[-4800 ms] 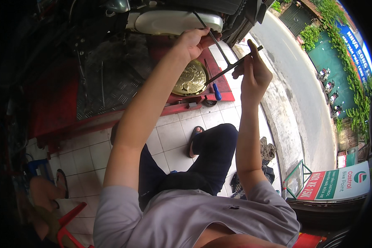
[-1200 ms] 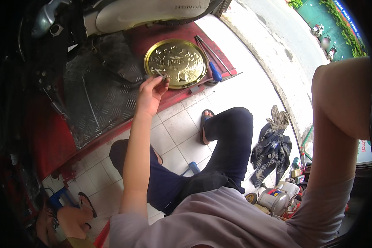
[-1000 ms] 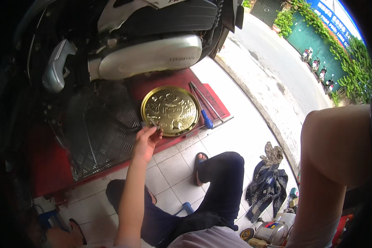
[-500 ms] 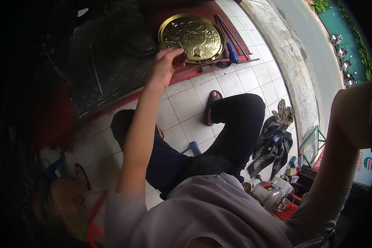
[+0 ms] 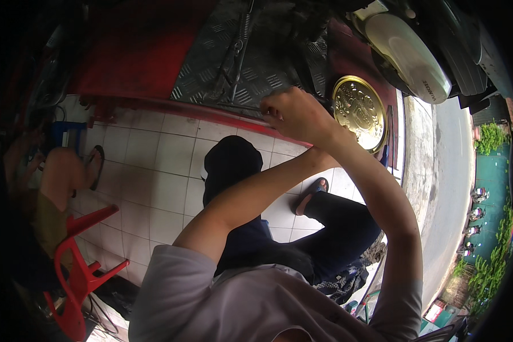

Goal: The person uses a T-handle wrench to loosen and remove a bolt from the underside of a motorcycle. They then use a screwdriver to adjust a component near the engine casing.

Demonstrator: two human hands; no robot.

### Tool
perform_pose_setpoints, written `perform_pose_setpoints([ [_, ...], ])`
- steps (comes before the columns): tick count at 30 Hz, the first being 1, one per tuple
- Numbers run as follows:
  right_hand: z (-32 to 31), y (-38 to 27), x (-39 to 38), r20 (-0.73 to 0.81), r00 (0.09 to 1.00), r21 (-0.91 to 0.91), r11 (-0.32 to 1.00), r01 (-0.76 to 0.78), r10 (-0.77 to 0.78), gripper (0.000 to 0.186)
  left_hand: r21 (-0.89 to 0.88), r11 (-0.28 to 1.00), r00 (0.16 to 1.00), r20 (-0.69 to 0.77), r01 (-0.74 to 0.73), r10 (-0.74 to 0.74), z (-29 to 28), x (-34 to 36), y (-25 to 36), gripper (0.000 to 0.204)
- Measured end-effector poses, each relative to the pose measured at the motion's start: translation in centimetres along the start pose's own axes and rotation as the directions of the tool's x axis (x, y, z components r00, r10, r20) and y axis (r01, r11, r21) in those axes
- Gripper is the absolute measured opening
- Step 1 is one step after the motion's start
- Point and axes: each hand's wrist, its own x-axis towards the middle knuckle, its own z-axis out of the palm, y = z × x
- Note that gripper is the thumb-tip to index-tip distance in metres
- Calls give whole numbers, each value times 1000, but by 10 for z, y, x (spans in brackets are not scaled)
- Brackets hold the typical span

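Observation:
My right hand (image 5: 296, 117) reaches leftward above the red platform's front edge, fingers curled; any object inside is hidden. My left forearm (image 5: 251, 196) passes beneath the right one, which hides the left hand beside a round gold embossed tray (image 5: 359, 108). The tray lies on the red platform (image 5: 128, 65) with a dark tread plate (image 5: 205, 74). Metal rods and a spring (image 5: 239, 43) are on the plate left of the tray. A scooter's silver casing (image 5: 404, 51) hangs over the platform at top right.
A seated person's bare leg (image 5: 62, 171) and a red plastic chair (image 5: 82, 285) are at left, near a blue object (image 5: 62, 134). My legs stand on white tiles (image 5: 165, 171). A dark cloth (image 5: 342, 285) lies at lower right. Beyond, a road (image 5: 456, 159) has parked motorbikes (image 5: 477, 214).
The view has swung, showing more of the platform and chair at left. My right arm has come from the right edge across to the middle, and now covers my left hand.

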Motion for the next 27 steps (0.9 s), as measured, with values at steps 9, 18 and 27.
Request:
perform_pose_setpoints([
  [9,70,-18,83,2,1000,-124,992,14,-14,20,-204,936,949,194,287,-249,-10,2,-20,13],
  [18,76,-21,86,43,994,-406,907,114,-105,14,-258,920,955,125,294,-270,-2,9,-25,15],
  [27,5,25,29,-527,830,102,983,-155,185,34,-406,910,995,-7,87,-98,4,1,-32,30],
])
